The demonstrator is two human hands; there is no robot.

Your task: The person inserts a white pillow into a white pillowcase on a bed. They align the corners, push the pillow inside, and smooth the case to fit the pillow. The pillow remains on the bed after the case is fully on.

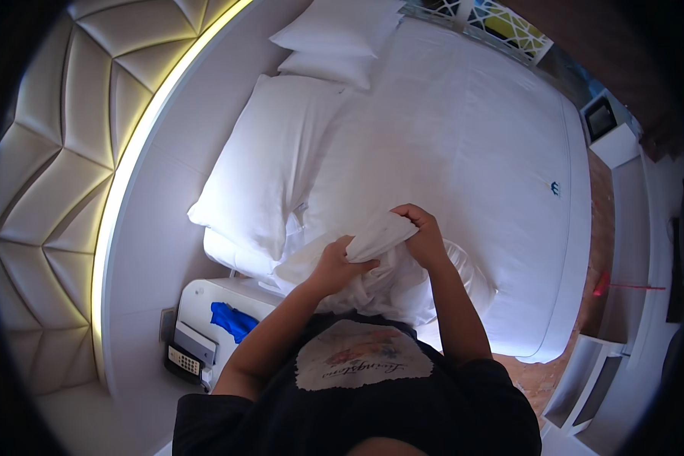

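Both hands hold a bunched white cloth [383,233], which looks like bed linen, over the near side of the bed. My left hand [339,267] grips its left part, thumb pointing right. On the upper right part, my right hand [424,235] pinches the edge between thumb and fingers. More of the loose fabric hangs in folds between my forearms, against my body. Beneath lies a bed with a smooth white sheet [478,148]. A large white pillow [256,159] rests at the head end, left of my hands, and further white pillows [336,34] are stacked beyond it.
At lower left, a white bedside table [205,296] carries a blue cloth [233,322] and a telephone [184,362]. A padded headboard wall [62,171] with a light strip curves along the left. White shelving [581,382] stands beyond the bed's foot, at right.
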